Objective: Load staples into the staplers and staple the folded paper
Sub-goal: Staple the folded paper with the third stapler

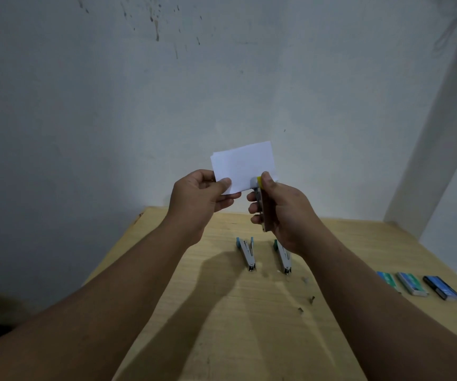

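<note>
My left hand pinches the lower left corner of a white folded paper, held up in front of the wall. My right hand grips a metal stapler with a yellow tip, its jaw on the paper's lower right edge. On the wooden table lie two more staplers: a light-blue one and a green one, the latter partly hidden by my right wrist.
Three staple boxes lie at the table's right side: a green one, a teal one and a dark blue one. A few loose staple bits lie near the middle. A pale wall stands behind the table.
</note>
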